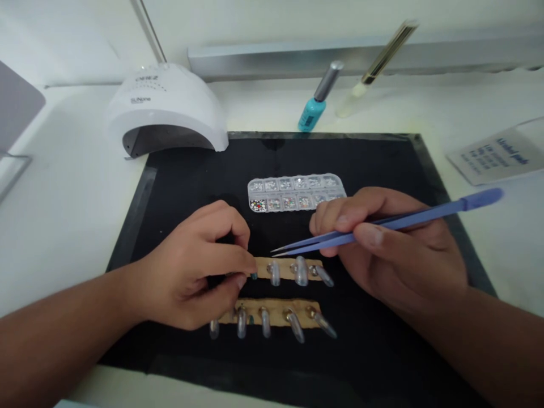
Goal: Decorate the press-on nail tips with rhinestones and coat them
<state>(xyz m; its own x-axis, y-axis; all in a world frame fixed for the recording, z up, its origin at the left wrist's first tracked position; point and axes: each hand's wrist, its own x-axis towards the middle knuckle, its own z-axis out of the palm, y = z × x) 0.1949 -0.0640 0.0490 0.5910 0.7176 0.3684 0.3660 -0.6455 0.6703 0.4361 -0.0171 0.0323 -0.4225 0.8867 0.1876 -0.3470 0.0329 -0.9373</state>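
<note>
My right hand [395, 243] grips blue tweezers [408, 220]. Their fine tips are slightly apart and point left, above the upper strip. My left hand [199, 266] is closed in a pinch over the left end of the upper tan strip [284, 271]; whatever lies between thumb and forefinger is hidden. Shiny greyish false nails [301, 271] stand along this strip. Nearer to me lies a lower tan strip [276, 311] bearing several similar false nails [266, 322], its left end partly behind my left hand. Beyond both hands sits a clear compartment case [297, 192] of small rhinestones, its right corner touching or behind my right fingers.
A black mat [191, 170] lies under the work on a white table. At the back left stands a white nail lamp [170, 107]. Behind the mat are a turquoise polish bottle [312, 113] and a gold-capped tube [389, 54]. An alcohol pads box [501, 150] sits at right.
</note>
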